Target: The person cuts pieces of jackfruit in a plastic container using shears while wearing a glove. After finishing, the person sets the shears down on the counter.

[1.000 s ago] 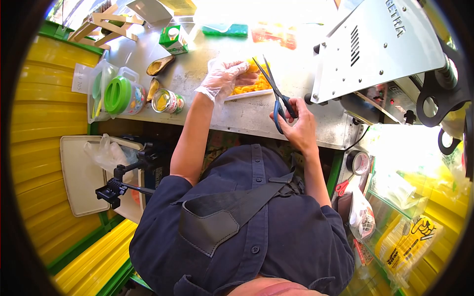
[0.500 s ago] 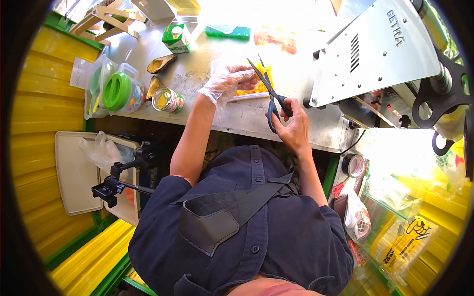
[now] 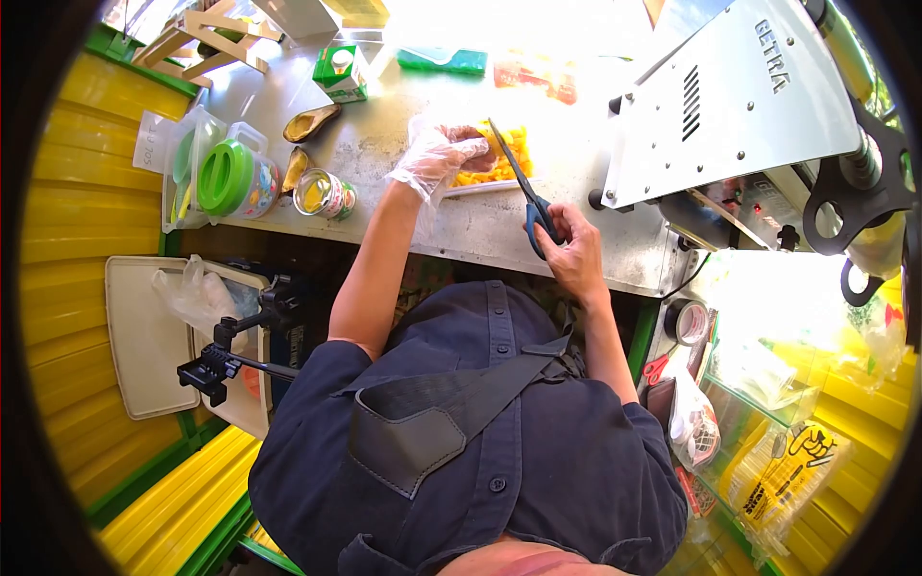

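My left hand (image 3: pixel 448 156), in a clear plastic glove, is closed with its fingers pinched together over a pile of yellow pieces (image 3: pixel 509 158). What those fingers hold is too small to make out. The yellow pieces lie on a white tray (image 3: pixel 480 189) near the bench's front edge. Bare and to the right, my right hand (image 3: pixel 573 252) is wrapped round the dark blue handles of a pair of scissors (image 3: pixel 520 176). Their blades are together and point up and left, with the tips close to my left fingertips.
An opened can (image 3: pixel 325 195), a green-lidded jug (image 3: pixel 228 180), two dark peel halves (image 3: pixel 311 123) and a green-white carton (image 3: pixel 341 74) stand at the left. A grey GETRA machine (image 3: pixel 735 96) is at the right. A black camera mount (image 3: pixel 213 370) is low left.
The scissors have closed; their blades were apart before. My left hand stays nearly in place over the yellow pieces.
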A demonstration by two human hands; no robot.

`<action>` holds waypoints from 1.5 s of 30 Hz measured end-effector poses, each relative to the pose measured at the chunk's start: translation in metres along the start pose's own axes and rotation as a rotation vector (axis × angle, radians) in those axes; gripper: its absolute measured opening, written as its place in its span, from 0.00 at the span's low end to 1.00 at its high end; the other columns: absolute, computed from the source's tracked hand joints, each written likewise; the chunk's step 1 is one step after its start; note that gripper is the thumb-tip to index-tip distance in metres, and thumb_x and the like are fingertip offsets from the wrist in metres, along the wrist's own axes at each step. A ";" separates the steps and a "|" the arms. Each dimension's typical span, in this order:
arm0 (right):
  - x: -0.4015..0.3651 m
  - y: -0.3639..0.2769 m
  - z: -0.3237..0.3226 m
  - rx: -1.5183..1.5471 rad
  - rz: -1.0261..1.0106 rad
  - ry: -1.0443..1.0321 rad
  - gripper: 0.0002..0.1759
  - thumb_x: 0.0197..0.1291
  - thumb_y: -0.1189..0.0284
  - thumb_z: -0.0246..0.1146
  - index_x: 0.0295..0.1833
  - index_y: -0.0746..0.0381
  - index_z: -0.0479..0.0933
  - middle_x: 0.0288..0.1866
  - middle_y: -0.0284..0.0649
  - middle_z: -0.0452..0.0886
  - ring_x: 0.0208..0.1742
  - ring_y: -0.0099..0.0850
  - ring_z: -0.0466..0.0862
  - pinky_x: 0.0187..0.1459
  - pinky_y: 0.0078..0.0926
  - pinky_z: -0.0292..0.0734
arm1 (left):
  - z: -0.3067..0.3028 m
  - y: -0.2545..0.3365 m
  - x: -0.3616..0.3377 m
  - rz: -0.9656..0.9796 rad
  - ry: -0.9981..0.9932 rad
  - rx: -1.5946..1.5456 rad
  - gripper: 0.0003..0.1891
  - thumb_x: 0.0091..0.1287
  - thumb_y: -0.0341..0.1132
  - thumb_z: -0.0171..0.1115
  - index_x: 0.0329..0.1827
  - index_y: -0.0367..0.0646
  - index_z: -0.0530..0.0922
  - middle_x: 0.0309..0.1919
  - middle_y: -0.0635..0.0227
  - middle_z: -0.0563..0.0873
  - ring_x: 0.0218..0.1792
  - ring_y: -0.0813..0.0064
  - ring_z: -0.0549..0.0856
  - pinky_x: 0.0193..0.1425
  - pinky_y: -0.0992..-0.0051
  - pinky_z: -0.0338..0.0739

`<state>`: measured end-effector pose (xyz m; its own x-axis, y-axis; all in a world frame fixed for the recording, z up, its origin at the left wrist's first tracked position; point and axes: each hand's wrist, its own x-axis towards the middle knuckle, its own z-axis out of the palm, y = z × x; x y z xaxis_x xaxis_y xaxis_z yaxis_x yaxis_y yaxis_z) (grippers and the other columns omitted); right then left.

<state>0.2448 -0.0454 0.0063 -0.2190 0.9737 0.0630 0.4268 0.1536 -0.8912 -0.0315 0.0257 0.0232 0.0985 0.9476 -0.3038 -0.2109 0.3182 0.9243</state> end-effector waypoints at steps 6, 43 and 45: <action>-0.001 -0.003 -0.003 0.271 0.146 -0.064 0.15 0.65 0.71 0.77 0.49 0.68 0.81 0.36 0.37 0.92 0.32 0.16 0.84 0.36 0.19 0.77 | 0.002 0.006 -0.001 -0.020 0.058 -0.071 0.13 0.75 0.25 0.72 0.59 0.27 0.85 0.48 0.54 0.93 0.41 0.69 0.94 0.51 0.73 0.93; 0.013 -0.002 -0.002 -0.018 -0.044 0.010 0.30 0.55 0.57 0.85 0.53 0.63 0.79 0.30 0.34 0.78 0.31 0.27 0.77 0.36 0.30 0.75 | 0.010 0.001 0.006 -0.020 0.115 -0.292 0.14 0.75 0.27 0.71 0.60 0.33 0.83 0.50 0.59 0.92 0.47 0.69 0.94 0.54 0.71 0.92; 0.014 -0.003 0.003 -0.037 -0.064 0.038 0.31 0.54 0.57 0.85 0.54 0.63 0.79 0.30 0.35 0.78 0.31 0.27 0.77 0.35 0.30 0.75 | 0.012 0.001 0.005 -0.043 0.057 -0.441 0.13 0.76 0.27 0.70 0.61 0.37 0.83 0.51 0.59 0.93 0.48 0.70 0.94 0.57 0.70 0.91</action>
<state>0.2381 -0.0325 0.0082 -0.2131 0.9674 0.1367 0.4453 0.2207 -0.8678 -0.0197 0.0302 0.0250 0.0651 0.9294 -0.3632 -0.6040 0.3264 0.7271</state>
